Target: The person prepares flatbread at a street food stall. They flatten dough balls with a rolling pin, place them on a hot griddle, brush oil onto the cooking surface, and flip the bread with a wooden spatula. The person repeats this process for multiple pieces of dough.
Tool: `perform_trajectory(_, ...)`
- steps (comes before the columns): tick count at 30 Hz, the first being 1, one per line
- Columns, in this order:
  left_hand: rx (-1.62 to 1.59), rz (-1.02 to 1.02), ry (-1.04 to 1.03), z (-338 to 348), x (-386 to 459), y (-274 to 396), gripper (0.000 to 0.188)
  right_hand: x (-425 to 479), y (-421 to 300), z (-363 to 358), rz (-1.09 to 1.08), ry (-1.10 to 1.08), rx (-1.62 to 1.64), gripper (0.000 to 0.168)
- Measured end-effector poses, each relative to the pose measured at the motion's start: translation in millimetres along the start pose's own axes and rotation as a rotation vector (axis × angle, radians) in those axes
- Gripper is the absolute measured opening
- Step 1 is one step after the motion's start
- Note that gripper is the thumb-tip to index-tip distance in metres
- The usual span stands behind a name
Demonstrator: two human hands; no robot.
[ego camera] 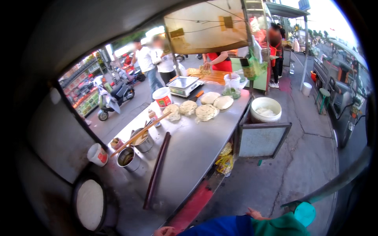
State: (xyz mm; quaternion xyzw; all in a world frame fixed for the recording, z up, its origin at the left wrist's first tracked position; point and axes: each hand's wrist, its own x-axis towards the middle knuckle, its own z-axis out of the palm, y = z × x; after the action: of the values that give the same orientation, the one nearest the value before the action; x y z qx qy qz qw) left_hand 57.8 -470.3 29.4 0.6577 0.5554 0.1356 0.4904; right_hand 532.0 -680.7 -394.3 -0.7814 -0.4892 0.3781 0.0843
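Note:
My left hand [164, 231] is low at the bottom edge, by the near side of the steel worktable [189, 150]; it is partly cut off and its grip is unclear. My right hand [256, 213] hangs over the pavement beside my blue apron, fingers apart and nothing in them. Two dark rolling pins or rods [157, 171] lie on the table. Past them are several rounds of layered dough [207, 112] and a knife with an orange handle [197, 95]. A long wooden stick [141, 134] rests across steel pots [129, 160]. A round pan holds a pale flatbread [90, 205] at lower left.
A digital scale [183, 86] and a white tub [162, 97] stand at the table's far side. There, a person in red handles flatbread on a wooden board [217, 76]. A white bucket [265, 109] stands right of the table. A turquoise stool [305, 214] is near my right side.

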Motion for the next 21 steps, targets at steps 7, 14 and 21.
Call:
perform_trajectory(7,-0.183,0.044,-0.134,48,107,-41,0.041,10,33,-6,0.105,0.334,0.314,0.034)
perform_trajectory(14,-0.217,0.167,-0.260,86,165,133,0.021,128,37,-134,0.206,0.916,0.655,0.025)
perform_trajectory(21,-0.400,0.233,-0.273,90,264,158,0.021,131,-97,-411,-0.414,1.241,1.095,0.038)
